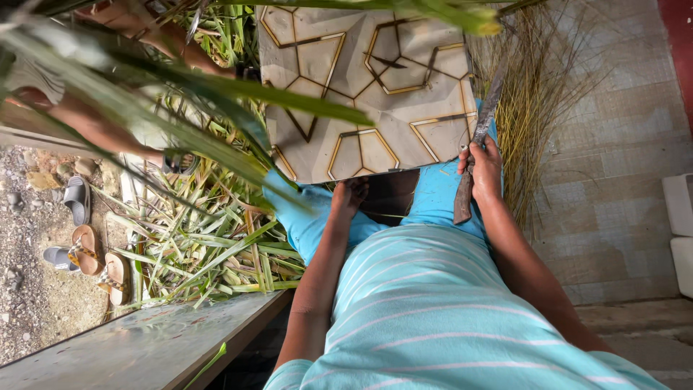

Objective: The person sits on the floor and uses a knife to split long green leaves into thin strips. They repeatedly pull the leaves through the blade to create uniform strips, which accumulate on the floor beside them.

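Observation:
My right hand (pixel 482 167) is closed around the wooden handle of a long knife (pixel 485 115), whose worn blade points away from me. It rests on my right thigh, on blue cloth (pixel 440 195). My left hand (pixel 350 196) lies by my left knee with its fingers curled on the end of a long green leaf (pixel 216 155), which runs off to the upper left, blurred and close to the camera. I wear a light blue striped shirt (pixel 433 310).
A heap of cut green leaf strips (pixel 209 242) lies left of my legs. A bundle of thin dry midribs (pixel 538 94) lies to the right, on tiled floor. A patterned panel (pixel 361 87) is ahead. Another person's limbs (pixel 101 126) show at upper left. Sandals (pixel 90 249) sit on gravel.

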